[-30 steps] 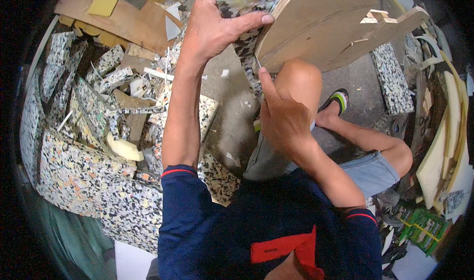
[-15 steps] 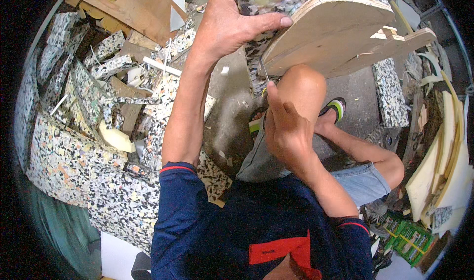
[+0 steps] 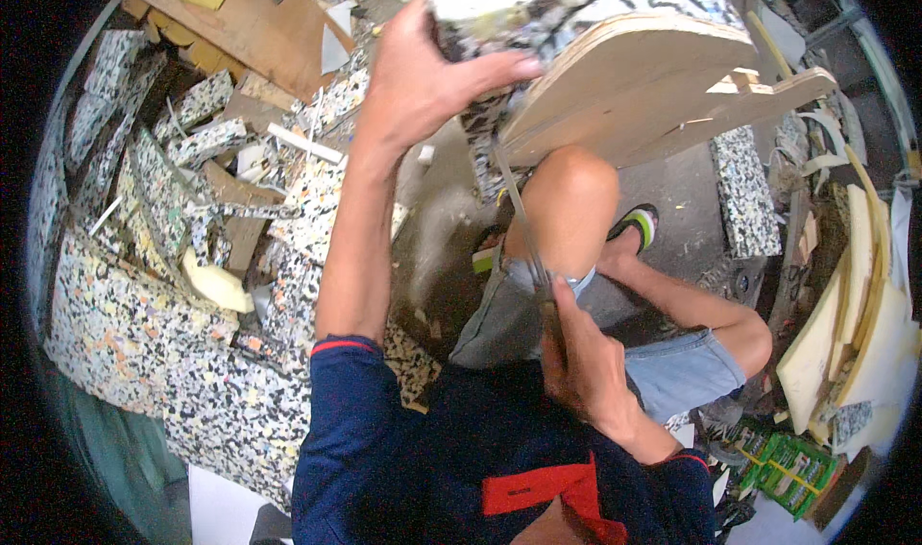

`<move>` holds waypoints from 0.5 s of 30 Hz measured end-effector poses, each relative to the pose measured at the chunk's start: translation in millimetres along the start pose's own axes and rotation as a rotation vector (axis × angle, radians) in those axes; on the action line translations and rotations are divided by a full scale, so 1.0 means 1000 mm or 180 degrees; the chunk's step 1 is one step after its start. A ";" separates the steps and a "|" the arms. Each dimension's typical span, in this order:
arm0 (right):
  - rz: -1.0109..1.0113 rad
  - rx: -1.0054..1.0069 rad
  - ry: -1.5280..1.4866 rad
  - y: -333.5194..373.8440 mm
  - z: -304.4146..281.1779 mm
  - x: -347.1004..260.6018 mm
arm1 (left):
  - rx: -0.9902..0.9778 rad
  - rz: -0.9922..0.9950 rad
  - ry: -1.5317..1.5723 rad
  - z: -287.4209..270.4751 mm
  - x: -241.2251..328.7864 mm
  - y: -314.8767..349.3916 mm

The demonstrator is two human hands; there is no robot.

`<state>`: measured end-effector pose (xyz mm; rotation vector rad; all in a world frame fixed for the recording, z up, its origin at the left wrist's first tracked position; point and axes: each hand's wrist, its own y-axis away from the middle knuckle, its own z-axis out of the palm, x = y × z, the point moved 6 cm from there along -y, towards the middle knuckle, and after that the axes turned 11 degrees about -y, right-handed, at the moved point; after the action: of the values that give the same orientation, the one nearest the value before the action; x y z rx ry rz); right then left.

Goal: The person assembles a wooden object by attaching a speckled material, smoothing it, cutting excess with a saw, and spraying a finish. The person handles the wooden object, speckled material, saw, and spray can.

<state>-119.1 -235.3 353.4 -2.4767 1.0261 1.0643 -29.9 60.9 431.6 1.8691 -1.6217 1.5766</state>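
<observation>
"Seeing the plywood board from out there?"

"Yes, I do, with the speckled foam block along its upper edge, both just right of the left hand."

"How do the grips stand?"

"The left is spread wide around the foam's end, thumb across the near side, fingers mostly hidden from me. The right hand, below it, is curled closed on the knife; I see its slim blade slanting up toward the board's lower left corner."

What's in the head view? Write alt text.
A person's left hand grips a black and white speckled foam block against a curved, pale plywood panel; the right hand holds a long, thin metal blade angled toward both.
</observation>
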 end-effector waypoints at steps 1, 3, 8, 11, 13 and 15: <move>-0.0266 0.0266 -0.0183 0.004 -0.011 -0.002 | 0.0195 0.0033 0.0499 -0.002 -0.010 0.008; -0.0424 0.0390 -0.0227 0.014 -0.032 0.003 | 0.0543 -0.0167 0.1090 -0.012 -0.042 0.032; -0.0669 0.1113 0.0089 0.022 -0.101 0.017 | 0.0491 -0.1360 0.0695 0.025 -0.137 0.113; -0.0502 0.1972 -0.0081 -0.019 -0.142 0.037 | -0.0230 -0.1629 -0.0059 0.079 -0.171 0.141; -0.0307 0.2562 -0.0724 -0.061 -0.162 0.057 | -0.0343 -0.1546 0.0553 0.105 -0.183 0.138; -0.0455 0.2836 -0.0909 -0.105 -0.176 0.064 | -0.0520 -0.1684 0.0615 0.119 -0.192 0.134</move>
<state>78.5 -276.4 426.2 -1.6001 0.9334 0.6681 -36.9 37.7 170.0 1.7960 -1.0253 1.3020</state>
